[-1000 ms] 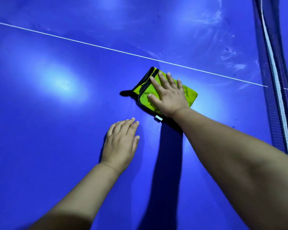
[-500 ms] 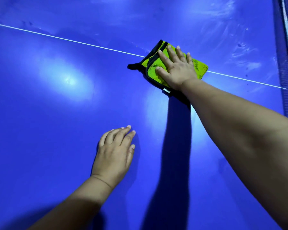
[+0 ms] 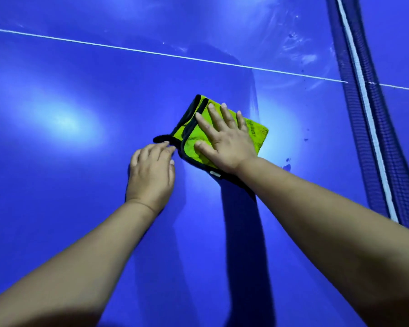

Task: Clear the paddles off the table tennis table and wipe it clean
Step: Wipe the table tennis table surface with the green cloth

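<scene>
A folded green cloth [image 3: 255, 133] with a black hem lies on the blue table tennis table [image 3: 69, 220], a little short of the white centre line [image 3: 128, 49]. My right hand [image 3: 224, 140] presses flat on the cloth with its fingers spread. My left hand [image 3: 151, 171] is just left of it, fingers curled, with the fingertips pinched on the cloth's black corner tab. No paddles are in view.
The net [image 3: 368, 128], dark mesh with a white top band, runs down the right side. Wet smears [image 3: 298, 46] shine on the surface beyond the line near the net. A few dark droplets [image 3: 287, 160] sit right of the cloth.
My right hand slid the cloth back from the white line toward me. My left hand moved forward from its flat rest on the table and closed on the cloth's corner.
</scene>
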### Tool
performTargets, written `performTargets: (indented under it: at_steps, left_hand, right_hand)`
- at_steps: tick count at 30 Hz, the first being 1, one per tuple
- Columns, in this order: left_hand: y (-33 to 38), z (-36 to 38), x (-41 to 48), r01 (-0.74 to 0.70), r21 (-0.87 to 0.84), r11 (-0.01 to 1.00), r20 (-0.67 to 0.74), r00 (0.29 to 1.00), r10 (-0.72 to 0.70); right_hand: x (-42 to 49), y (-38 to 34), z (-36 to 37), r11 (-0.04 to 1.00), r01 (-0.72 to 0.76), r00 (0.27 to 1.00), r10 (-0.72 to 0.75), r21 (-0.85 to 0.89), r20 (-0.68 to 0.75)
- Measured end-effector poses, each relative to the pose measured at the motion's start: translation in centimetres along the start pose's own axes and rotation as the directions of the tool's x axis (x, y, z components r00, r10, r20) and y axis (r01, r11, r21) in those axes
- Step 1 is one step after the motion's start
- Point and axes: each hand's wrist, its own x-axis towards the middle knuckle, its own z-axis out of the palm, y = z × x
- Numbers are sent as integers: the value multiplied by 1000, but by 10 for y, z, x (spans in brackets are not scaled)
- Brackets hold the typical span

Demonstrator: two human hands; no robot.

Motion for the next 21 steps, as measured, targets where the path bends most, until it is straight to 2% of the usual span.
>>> performTargets:
  at_steps: [6, 9, 15, 21]
  left_hand:
    - [2, -16, -20, -14, -163, 986, -112, 994, -4]
    - [5, -30, -40, -68, -166, 984, -140, 989, 45]
    - [13, -58, -124, -162, -205, 965, -56, 987, 153]
    - [23, -79, -194, -120, -242, 963, 46, 990, 135]
  right_hand:
    - [-117, -43, 19, 999, -45, 999, 45, 5, 26]
    - [-170, -63, 29, 999, -48, 998, 47, 12, 30]
    - [-273, -106, 46, 998, -49, 999, 48, 45, 11]
    - [-371, -142, 57, 998, -29, 999, 28, 52, 26]
